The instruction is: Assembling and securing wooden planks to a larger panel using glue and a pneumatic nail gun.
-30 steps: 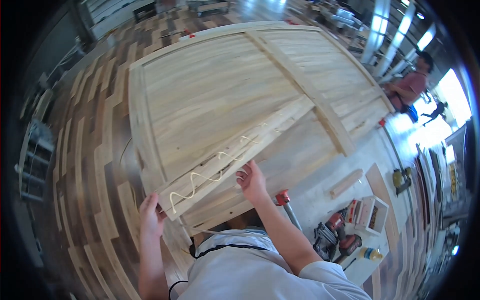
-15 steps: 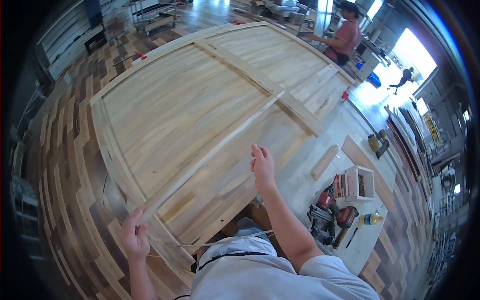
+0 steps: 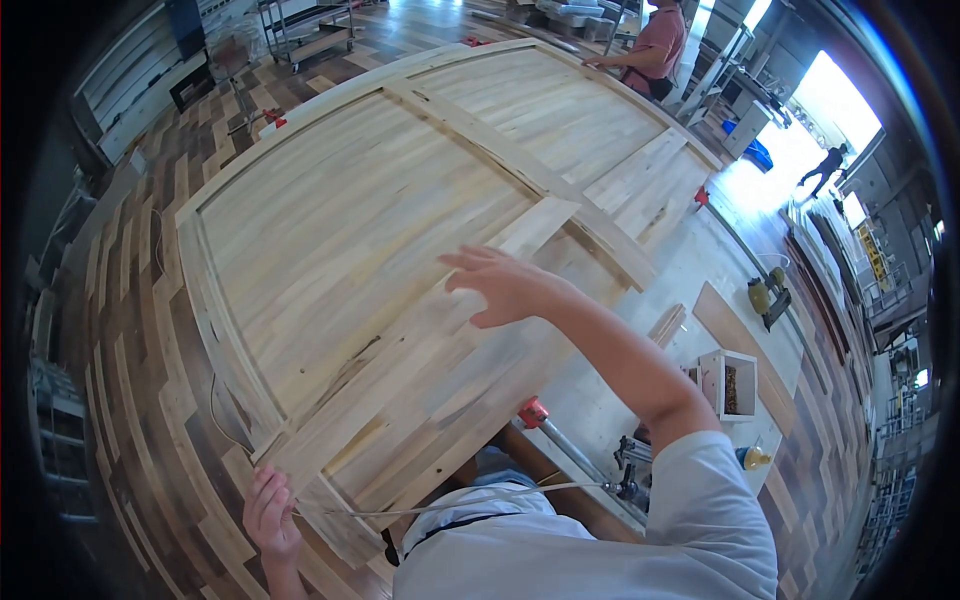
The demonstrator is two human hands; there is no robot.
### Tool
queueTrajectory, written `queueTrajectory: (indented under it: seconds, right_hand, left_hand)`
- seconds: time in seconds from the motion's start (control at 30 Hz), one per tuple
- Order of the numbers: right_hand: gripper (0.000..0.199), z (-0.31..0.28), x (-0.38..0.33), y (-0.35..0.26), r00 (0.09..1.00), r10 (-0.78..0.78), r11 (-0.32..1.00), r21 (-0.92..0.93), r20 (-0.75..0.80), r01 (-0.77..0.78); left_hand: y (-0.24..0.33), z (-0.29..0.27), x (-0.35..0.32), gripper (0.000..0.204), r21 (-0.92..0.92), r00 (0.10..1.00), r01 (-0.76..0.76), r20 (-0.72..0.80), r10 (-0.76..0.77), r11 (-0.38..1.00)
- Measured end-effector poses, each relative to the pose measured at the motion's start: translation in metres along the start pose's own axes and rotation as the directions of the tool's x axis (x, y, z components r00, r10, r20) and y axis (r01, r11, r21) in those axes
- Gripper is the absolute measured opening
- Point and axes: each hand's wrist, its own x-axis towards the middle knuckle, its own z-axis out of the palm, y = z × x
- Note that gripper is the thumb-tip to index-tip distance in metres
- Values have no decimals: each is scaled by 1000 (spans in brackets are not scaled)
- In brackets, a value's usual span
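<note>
A large pale wooden panel (image 3: 320,250) with a raised frame lies in front of me. A long flat board (image 3: 400,355) crosses it lengthwise, wide face up, from its near left corner toward the cross rail (image 3: 500,165). My left hand (image 3: 272,515) is at the board's near end, fingers together and curled against it; part of the grip is hidden. Above the board's far half, my right hand (image 3: 500,285) is open with fingers spread, holding nothing. Whether its fingertips touch the wood I cannot tell.
A red-ended clamp (image 3: 535,412) sits at the panel's right edge. On the pale worktable (image 3: 625,375) are a small box (image 3: 728,385), a partly hidden nail gun (image 3: 632,465) and a yellow-green tool (image 3: 768,295). A thin hose (image 3: 450,502) crosses my waist. A co-worker (image 3: 655,50) stands at the far edge.
The board has turned from standing on edge to lying flat. My right hand has moved left over it and spread its fingers. My left hand has moved slightly lower with the board's end.
</note>
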Motion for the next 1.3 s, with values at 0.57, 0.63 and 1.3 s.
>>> queueTrajectory:
  seconds: [0.57,0.63,1.3]
  right_hand:
    - [39,67,73,22,830,-360,922,297,425,248]
    - [40,73,65,16,846,-352,929,257,401,265]
    - [59,114,37,4,921,-275,945,-97,277,312]
  left_hand:
    - [-26,30,-59,19,61,972,233,-10,-233,971]
    - [-32,38,-72,19,38,957,291,-7,-291,956]
    - [-56,87,-123,16,-112,760,627,-128,-637,771]
